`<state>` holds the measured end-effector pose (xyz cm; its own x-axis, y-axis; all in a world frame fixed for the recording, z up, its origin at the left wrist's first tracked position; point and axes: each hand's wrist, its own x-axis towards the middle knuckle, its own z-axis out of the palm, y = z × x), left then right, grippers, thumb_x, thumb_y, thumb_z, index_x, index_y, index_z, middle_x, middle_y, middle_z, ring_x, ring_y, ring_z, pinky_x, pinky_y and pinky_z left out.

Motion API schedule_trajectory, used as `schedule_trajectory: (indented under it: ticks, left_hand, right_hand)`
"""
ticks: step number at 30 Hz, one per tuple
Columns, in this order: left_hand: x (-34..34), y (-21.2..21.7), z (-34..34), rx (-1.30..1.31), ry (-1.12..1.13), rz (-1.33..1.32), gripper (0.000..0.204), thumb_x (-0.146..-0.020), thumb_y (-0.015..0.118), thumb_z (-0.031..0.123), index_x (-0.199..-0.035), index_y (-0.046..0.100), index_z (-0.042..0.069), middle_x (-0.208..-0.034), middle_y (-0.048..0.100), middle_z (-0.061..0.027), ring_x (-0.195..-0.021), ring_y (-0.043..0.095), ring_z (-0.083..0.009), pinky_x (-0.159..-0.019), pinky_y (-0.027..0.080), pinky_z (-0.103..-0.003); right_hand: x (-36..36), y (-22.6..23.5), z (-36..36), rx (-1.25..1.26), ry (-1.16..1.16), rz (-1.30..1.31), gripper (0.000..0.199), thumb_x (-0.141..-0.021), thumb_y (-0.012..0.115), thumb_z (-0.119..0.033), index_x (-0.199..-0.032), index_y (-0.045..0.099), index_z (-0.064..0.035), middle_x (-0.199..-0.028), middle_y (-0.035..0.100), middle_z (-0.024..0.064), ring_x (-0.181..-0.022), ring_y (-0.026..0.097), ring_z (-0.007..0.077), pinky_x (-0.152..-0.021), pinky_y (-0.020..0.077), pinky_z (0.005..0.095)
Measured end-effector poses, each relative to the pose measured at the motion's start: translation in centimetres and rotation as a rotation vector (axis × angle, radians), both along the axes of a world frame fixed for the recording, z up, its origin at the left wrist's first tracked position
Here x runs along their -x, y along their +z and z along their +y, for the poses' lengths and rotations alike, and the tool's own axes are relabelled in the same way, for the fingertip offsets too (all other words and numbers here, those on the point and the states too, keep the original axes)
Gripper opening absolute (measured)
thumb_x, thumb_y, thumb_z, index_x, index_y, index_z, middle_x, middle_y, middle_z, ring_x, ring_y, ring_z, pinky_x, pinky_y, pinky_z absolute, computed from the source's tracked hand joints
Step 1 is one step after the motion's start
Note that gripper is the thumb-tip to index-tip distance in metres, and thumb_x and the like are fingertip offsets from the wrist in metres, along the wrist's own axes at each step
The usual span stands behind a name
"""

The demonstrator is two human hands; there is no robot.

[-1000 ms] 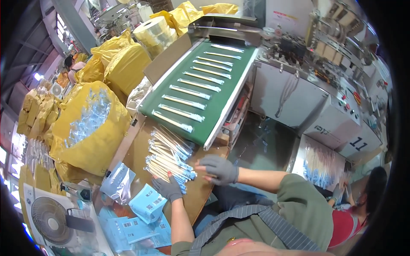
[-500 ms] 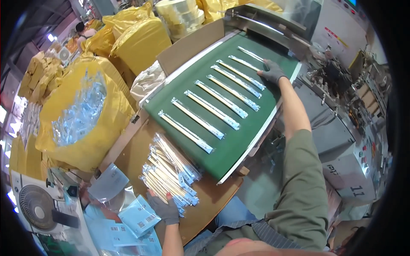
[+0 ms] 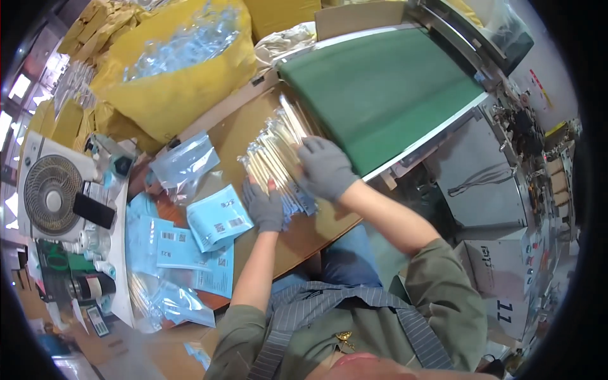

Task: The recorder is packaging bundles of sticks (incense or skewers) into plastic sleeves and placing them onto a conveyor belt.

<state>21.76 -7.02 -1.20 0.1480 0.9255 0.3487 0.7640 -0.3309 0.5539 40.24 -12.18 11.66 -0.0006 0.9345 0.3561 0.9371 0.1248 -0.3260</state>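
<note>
Resting both gloved hands on the pile of clear-wrapped sticks (image 3: 278, 158) at the worktop (image 3: 237, 130) edge, just beside the green conveyor belt (image 3: 380, 88). Right hand (image 3: 324, 168) is now lying fingers-spread on top of the pile; half a sec. ago it was stretched far out over the belt. Left hand (image 3: 265, 206) is pinching the pile's near end, as before. Belt is now running bare in view, vs. rows of sticks on it earlier, so I judge the last batch has gone through and a fresh lot is being gathered. Blue packets (image 3: 218, 218) lying to my left, apart from the pile.
</note>
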Motion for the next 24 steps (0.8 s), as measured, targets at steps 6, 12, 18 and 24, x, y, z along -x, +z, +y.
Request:
schedule_trajectory:
  ticks: [6,12,18,24]
  left_hand:
    - [-3.7,4.0,-0.2,0.403,0.055,-0.607,0.066,-0.093,0.049,0.044,-0.134,0.036,-0.006,-0.123,0.052,-0.0268,-0.114,0.051,-0.0373,-0.095,0.039,-0.038]
    - [-0.2,5.8,3.0,0.741,0.088,-1.165,0.051,-0.084,0.068,0.034,-0.119,0.053,-0.001,-0.108,0.06,-0.0082,-0.098,0.054,-0.0131,-0.084,0.044,-0.027]
    - [3.2,7.2,2.8,0.639,-0.167,-1.0,0.041,-0.082,0.068,0.021,-0.115,0.059,-0.002,-0.104,0.063,-0.0075,-0.093,0.059,-0.015,-0.082,0.047,-0.027]
    - [5.3,15.6,0.6,0.742,-0.801,-1.083,0.117,-0.068,0.078,0.002,-0.148,-0.006,0.01,-0.131,0.046,-0.0088,-0.113,0.053,-0.0208,-0.094,0.046,-0.033]
  right_hand:
    - [-3.5,-6.0,8.6,0.559,-0.613,0.739,0.094,-0.077,0.059,-0.06,-0.137,0.034,0.0067,-0.13,0.048,0.0301,-0.119,0.05,0.0374,-0.101,0.0388,0.0391]
    - [7.3,-5.8,7.4,0.545,-0.086,0.758,0.076,-0.071,0.067,-0.055,-0.121,0.053,0.0005,-0.107,0.063,0.022,-0.097,0.063,0.0292,-0.088,0.0475,0.0384]
    - [7.9,-5.5,5.0,0.696,0.131,1.72,0.043,-0.083,0.067,-0.026,-0.114,0.057,0.002,-0.102,0.063,0.0082,-0.09,0.06,0.0116,-0.079,0.0482,0.0259]
    - [5.5,2.3,2.2,0.444,0.479,1.414,0.072,-0.071,0.078,-0.017,-0.132,0.045,-0.0008,-0.114,0.058,0.008,-0.102,0.055,0.0145,-0.089,0.0434,0.0293]
